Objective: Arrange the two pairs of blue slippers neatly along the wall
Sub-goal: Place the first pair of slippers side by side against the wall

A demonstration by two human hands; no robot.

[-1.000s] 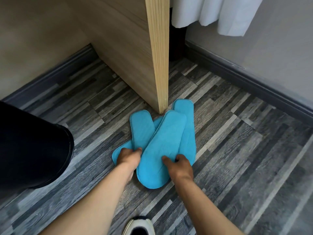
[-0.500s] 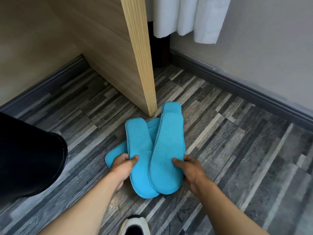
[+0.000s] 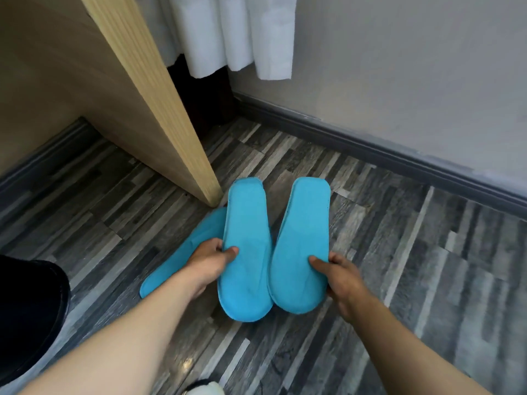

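Two blue slippers show their flat soles, side by side and fanned apart at their far ends. My left hand grips the left slipper at its near left edge. The right slipper is pinched along its near right edge by my right hand. A third blue slipper lies on the grey plank floor, partly under my left hand and the left slipper. No fourth slipper is visible. The grey wall with its dark baseboard runs behind them.
A wooden panel stands just left of the slippers, its bottom corner almost touching them. White cloth hangs above a dark gap. A black object sits at the left edge, and a white shoe tip shows at the bottom.
The two held slippers were overlapping; they have now come apart and sit side by side, the right one shifted right. The view has swung towards the wall.
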